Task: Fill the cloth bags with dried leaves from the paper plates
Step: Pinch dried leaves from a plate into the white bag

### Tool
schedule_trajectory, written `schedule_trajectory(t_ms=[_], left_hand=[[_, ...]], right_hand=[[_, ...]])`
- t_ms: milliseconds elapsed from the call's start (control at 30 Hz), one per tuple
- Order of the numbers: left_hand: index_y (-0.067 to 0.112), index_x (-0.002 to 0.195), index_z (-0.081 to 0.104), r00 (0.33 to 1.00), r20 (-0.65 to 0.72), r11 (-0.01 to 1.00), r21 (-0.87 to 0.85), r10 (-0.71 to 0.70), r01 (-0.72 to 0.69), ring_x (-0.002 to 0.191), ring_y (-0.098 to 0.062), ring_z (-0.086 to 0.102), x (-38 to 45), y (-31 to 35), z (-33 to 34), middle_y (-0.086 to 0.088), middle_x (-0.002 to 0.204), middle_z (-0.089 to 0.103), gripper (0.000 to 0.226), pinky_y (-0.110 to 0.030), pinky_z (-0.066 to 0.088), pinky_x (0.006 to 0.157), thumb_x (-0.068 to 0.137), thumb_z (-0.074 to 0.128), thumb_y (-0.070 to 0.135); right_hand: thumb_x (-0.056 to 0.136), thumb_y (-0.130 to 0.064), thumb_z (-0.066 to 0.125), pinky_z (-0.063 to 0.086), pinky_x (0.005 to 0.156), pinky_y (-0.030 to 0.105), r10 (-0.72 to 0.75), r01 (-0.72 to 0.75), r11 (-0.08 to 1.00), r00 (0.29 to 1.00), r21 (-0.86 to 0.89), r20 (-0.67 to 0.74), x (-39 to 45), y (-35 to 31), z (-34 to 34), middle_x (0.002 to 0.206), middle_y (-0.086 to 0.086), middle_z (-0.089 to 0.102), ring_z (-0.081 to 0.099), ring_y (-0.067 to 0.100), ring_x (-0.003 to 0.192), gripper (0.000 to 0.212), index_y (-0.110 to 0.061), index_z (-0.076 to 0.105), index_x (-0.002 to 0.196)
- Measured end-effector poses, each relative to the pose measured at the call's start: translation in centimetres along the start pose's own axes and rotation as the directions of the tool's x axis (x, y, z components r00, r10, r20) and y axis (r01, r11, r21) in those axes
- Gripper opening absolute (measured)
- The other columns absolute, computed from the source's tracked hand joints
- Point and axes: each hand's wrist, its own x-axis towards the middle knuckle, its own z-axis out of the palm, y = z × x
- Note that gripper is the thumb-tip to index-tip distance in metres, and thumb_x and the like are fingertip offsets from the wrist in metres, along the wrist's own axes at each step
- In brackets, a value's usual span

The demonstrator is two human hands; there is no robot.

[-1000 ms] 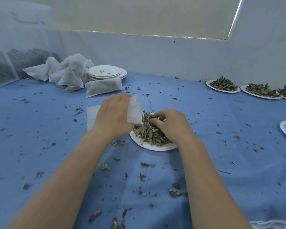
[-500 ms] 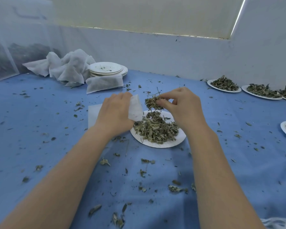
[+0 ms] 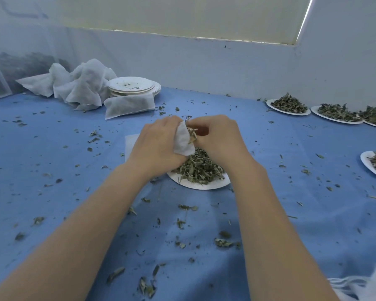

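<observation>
Head view: left hand [image 3: 159, 146] grips the mouth of a white cloth bag [image 3: 183, 141], fingers curled round its edge, above the paper plate [image 3: 201, 185] of dried leaves [image 3: 199, 167] at the middle of the blue table [image 3: 52, 170]. Right hand [image 3: 219, 137], fingers curled, pinches a tuft of leaves [image 3: 192, 134] at the bag's opening. Toward the far left corner lie crumpled empty bags [image 3: 74, 85], a filled bag [image 3: 129, 106] and a stack of used plates [image 3: 134, 86]. Along the right edge stand more plates heaped with leaves [image 3: 289, 104]. Loose leaf scraps [image 3: 223, 242] litter the table.
</observation>
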Motion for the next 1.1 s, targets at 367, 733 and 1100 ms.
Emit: schedule_trajectory(t_ms=[367, 733, 1100], left_hand=[[0.021, 0.086, 0.039, 0.993, 0.016, 0.993, 0.004, -0.119, 0.119, 0.076, -0.019, 0.046, 0.2, 0.0, -0.5, 0.009, 0.077, 0.043, 0.031, -0.03, 0.03, 0.066, 0.071, 0.063, 0.033], [0.014, 0.101, 0.048, 0.98, 0.01, 0.979, 0.059, -0.198, 0.197, 0.089, -0.026, 0.051, 0.2, -0.2, -0.5, -0.003, 0.096, 0.055, 0.035, -0.034, 0.035, 0.07, 0.073, 0.065, 0.027], [0.02, 0.088, 0.041, 0.971, -0.011, 0.971, -0.034, -0.238, 0.237, 0.079, -0.021, 0.046, 0.0, -0.3, -0.7, 0.01, 0.076, 0.044, 0.03, -0.032, 0.027, 0.06, 0.07, 0.066, 0.024]], right_hand=[[0.087, -0.015, 0.063, 0.037, 0.052, 0.007, 0.048, -0.062, 0.979, 0.996, 0.195, 0.073, -0.5, -0.3, -0.5, 0.053, -0.021, 0.059, 0.051, -0.007, 0.051, 0.014, -0.022, 0.074, 0.086], [0.083, -0.004, 0.069, 0.058, 0.068, 0.026, 0.277, -0.171, 0.694, 0.96, 0.699, -0.04, -0.7, 0.1, -0.8, 0.077, 0.01, 0.073, 0.067, 0.016, 0.066, 0.015, -0.011, 0.058, 0.09], [0.079, -0.019, 0.073, 0.053, 0.079, 0.026, 0.23, -0.132, 0.871, 0.961, 0.473, -0.155, -0.5, 0.8, -0.8, 0.08, -0.004, 0.073, 0.064, 0.002, 0.071, 0.01, -0.028, 0.069, 0.078]])
